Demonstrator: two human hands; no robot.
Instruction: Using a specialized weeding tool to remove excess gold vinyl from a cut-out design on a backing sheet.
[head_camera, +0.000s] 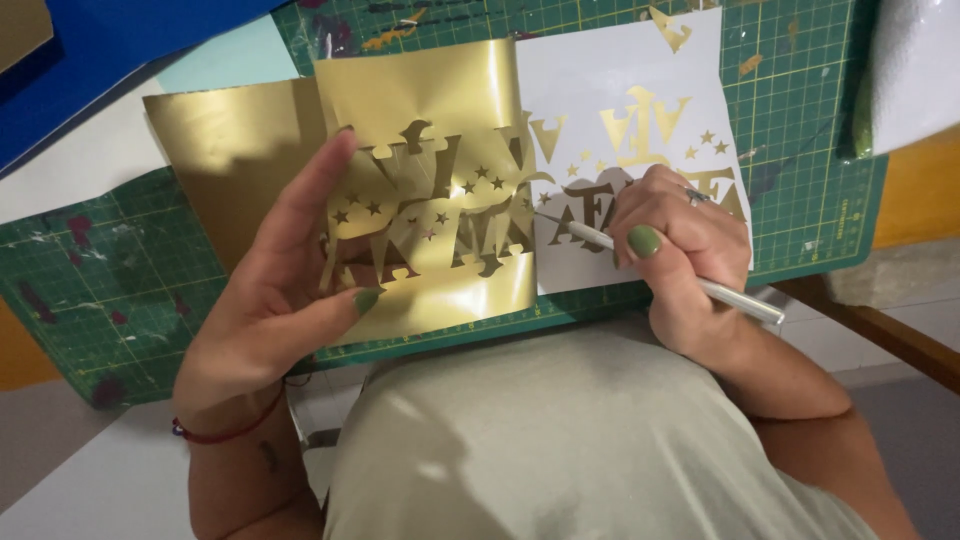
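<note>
Gold vinyl film (430, 190), cut through with letter and star shapes, is being peeled off a white backing sheet (620, 70) that lies on a green cutting mat (800, 90). The peeled flap is folded back to the left of the backing sheet and is pinched at its lower edge between the thumb and fingers of the left hand (285, 290). To the right of the flap, the right hand (680, 235) is closed around a white weeding tool (650, 260), whose tip is set against the gold letters (640, 125) left on the backing.

Several risks can be judged from this. The thin bridges between cut-outs in the flap could be torn if it is pulled harder. Small stars or letter parts could be lifted away with the flap where cuts are incomplete. The letters could be scratched or shifted by a slip of the tip. The flap could also be stuck to itself if it folds over.
</note>
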